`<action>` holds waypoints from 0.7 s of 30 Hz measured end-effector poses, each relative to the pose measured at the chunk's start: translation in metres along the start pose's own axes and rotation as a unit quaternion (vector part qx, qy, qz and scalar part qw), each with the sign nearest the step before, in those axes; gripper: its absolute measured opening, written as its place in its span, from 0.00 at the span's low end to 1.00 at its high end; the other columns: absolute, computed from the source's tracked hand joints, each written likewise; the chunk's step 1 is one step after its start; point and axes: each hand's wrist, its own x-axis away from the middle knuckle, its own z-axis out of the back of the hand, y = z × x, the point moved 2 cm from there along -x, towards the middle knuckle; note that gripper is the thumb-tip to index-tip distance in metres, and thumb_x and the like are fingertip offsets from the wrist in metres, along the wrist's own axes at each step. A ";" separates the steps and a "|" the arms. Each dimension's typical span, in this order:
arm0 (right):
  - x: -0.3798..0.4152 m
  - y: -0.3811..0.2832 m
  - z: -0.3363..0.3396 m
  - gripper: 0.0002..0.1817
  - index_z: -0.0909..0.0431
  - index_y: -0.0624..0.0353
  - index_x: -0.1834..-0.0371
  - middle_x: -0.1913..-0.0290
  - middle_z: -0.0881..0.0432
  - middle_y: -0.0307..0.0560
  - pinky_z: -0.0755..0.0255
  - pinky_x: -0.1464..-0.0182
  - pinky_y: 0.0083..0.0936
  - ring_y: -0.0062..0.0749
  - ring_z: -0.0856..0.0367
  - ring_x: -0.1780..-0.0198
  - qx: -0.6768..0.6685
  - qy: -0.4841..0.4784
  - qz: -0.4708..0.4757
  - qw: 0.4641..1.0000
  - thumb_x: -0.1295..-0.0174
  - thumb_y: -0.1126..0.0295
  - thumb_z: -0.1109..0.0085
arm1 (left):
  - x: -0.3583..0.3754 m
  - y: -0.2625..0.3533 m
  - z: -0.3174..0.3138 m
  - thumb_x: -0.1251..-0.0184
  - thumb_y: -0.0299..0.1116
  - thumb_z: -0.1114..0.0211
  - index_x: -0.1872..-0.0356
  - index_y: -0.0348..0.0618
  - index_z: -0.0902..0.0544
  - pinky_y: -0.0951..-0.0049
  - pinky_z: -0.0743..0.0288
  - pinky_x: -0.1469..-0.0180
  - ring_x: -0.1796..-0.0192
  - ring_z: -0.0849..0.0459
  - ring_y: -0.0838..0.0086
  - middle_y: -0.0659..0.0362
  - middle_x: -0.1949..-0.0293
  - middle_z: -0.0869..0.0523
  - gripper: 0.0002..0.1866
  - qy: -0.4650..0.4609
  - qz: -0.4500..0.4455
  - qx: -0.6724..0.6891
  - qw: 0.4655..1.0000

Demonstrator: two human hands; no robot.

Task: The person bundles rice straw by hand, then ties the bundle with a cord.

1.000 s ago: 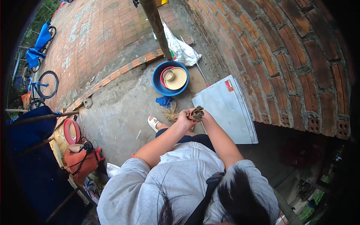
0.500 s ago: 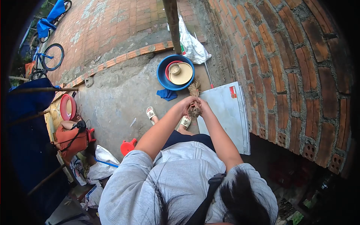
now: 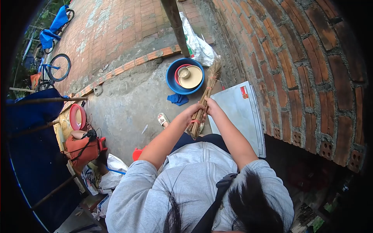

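A straw hand broom [image 3: 210, 87], bound with reddish ties, slants in front of my body, its bushy end pointing up and away toward the brick wall. My left hand [image 3: 193, 111] is wrapped round its handle from the left side. On the right side, my right hand [image 3: 211, 106] is closed against the same handle. Just beyond the broom stands a blue basin [image 3: 173, 86] on the concrete, holding a red basin, a tan round lid or tray [image 3: 193, 79] and a small metal cup [image 3: 184, 72]. Beside the basin lies a crumpled blue cloth [image 3: 177, 99].
A brick wall [image 3: 287, 70] runs along the right, with pale flat panels [image 3: 237, 116] lying near it. A wooden post [image 3: 175, 29] and a white sack [image 3: 198, 46] stand behind the basin. To the left are a person's orange garment [image 3: 82, 149], a pink basin [image 3: 72, 116] and a red stool [image 3: 137, 153].
The broom has swung from pointing mostly away from view to lying lengthwise in sight, bushy end up and right. Both hands stay on it. The view has shifted slightly.
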 end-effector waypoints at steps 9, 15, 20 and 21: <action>0.012 0.039 0.025 0.21 0.31 0.63 0.68 0.76 0.24 0.48 0.27 0.79 0.29 0.34 0.24 0.79 0.086 -0.119 -0.184 0.972 0.39 0.54 0.66 | -0.037 -0.035 -0.001 0.50 0.32 0.55 0.76 0.39 0.31 0.70 0.26 0.80 0.83 0.25 0.71 0.55 0.82 0.26 0.07 0.117 -0.021 -0.027 0.993; 0.024 0.015 0.044 0.20 0.31 0.62 0.68 0.76 0.24 0.47 0.27 0.79 0.29 0.34 0.24 0.79 0.027 -0.100 -0.136 0.985 0.39 0.55 0.64 | -0.073 -0.030 -0.035 0.50 0.34 0.54 0.73 0.38 0.32 0.70 0.32 0.89 0.85 0.25 0.69 0.54 0.82 0.26 0.10 0.111 0.002 -0.071 0.991; 0.024 -0.002 0.045 0.19 0.31 0.62 0.68 0.76 0.24 0.47 0.27 0.78 0.29 0.34 0.24 0.79 -0.072 -0.069 -0.051 0.994 0.39 0.56 0.63 | -0.094 -0.004 -0.024 0.50 0.33 0.51 0.77 0.35 0.29 0.68 0.26 0.79 0.82 0.24 0.68 0.54 0.82 0.25 0.09 0.042 0.046 -0.197 0.978; 0.024 0.000 0.042 0.19 0.31 0.62 0.68 0.76 0.24 0.47 0.27 0.78 0.29 0.34 0.24 0.79 -0.090 -0.072 -0.042 0.992 0.39 0.56 0.63 | -0.091 -0.002 -0.021 0.50 0.33 0.51 0.77 0.35 0.29 0.68 0.26 0.79 0.82 0.24 0.68 0.54 0.82 0.25 0.09 0.043 0.045 -0.192 0.979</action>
